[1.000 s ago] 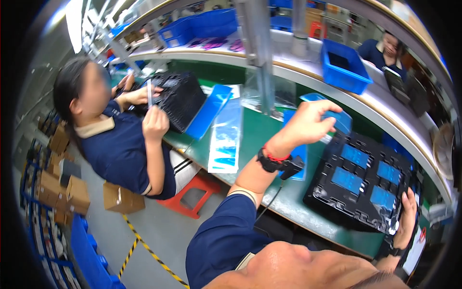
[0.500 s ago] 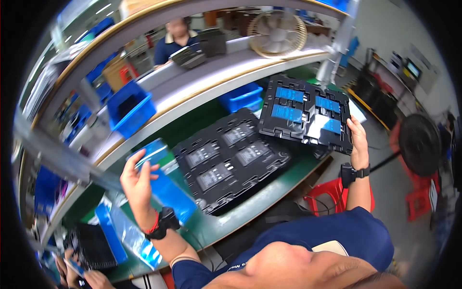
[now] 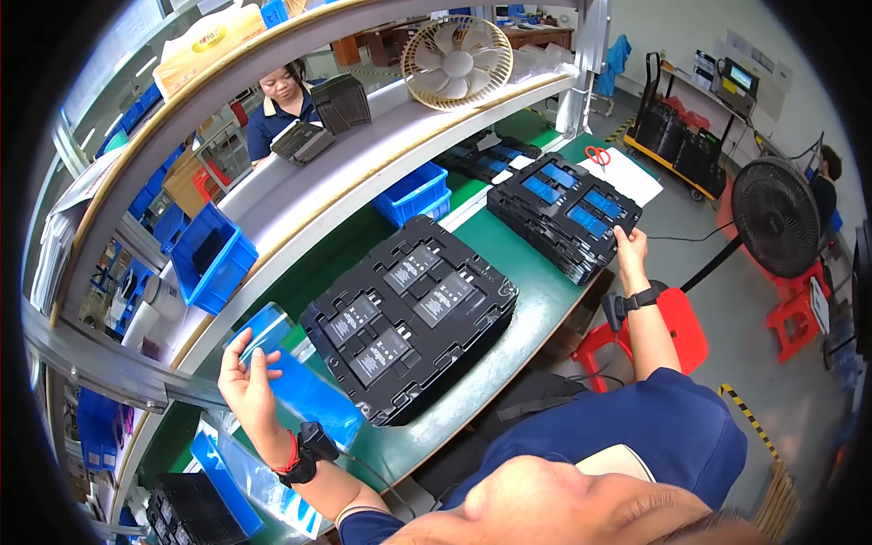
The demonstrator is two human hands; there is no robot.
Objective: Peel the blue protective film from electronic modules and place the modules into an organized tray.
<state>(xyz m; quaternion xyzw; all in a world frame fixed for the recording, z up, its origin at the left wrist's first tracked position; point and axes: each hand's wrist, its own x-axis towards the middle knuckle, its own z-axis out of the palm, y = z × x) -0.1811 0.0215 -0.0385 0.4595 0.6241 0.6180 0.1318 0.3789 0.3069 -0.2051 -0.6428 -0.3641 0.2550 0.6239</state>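
A stack of black plastic trays (image 3: 565,243) stands at the right of the green bench. Blue-covered flat rectangular packs (image 3: 595,211) lie in the pockets of its top tray. My right hand (image 3: 630,249) grips that tray's near right corner, the thumb on the rim. In front of me sits another stack of black trays (image 3: 463,354), its top one holding flat dark packs that look like batteries (image 3: 413,270). To its left my left hand (image 3: 250,386) is raised with fingers apart, holding nothing, above a strip of blue film (image 3: 313,395).
Blue bins stand on the shelf (image 3: 213,259) and under it (image 3: 413,195). Red scissors (image 3: 598,155) lie on white paper at the far right. A black fan (image 3: 783,218) and red stool (image 3: 677,331) stand right. Across the shelf sits a person (image 3: 280,113).
The blue-pack tray in my right hand has come down from a raised tilt onto the right stack. My left hand stays raised near the blue film. The view has shifted.
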